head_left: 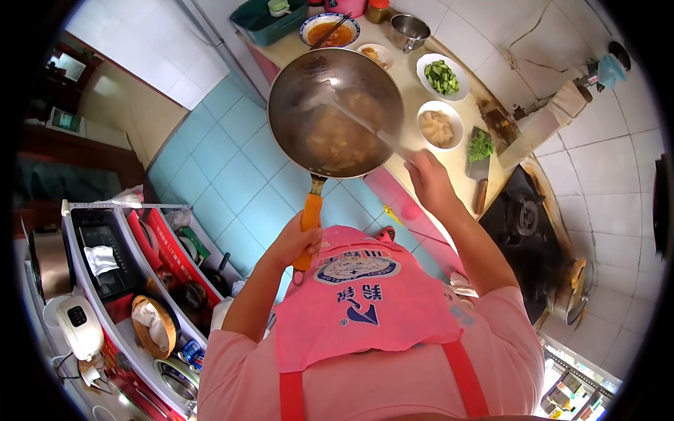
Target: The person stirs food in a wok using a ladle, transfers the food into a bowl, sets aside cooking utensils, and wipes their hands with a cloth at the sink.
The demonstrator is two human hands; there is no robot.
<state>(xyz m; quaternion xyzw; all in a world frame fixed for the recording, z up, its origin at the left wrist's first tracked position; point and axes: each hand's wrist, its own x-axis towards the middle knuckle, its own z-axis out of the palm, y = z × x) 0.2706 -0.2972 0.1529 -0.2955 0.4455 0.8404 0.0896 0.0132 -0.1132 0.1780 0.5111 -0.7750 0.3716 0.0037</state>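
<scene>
My left hand [300,242] is closed around the orange handle [311,214] of a wok [288,116], which is held up beside the counter's edge. Inside the wok lies brownish food [344,140] in some liquid, blurred by steam. My right hand [428,179] grips a metal spatula [368,126], whose blurred head is over the wok's inside. To the right of the wok are a white bowl with pale pieces [437,129], a bowl of cut green vegetable [441,76] and a cleaver [479,168] with chopped greens [481,145] on its blade.
A blue-rimmed bowl [305,34] with chopsticks, a small dish [384,53] and a metal cup [410,31] stand behind the wok. The black stove [516,242] is at the right, with a pot [570,295] beyond it. Shelves with a rice cooker [79,327] stand at the left.
</scene>
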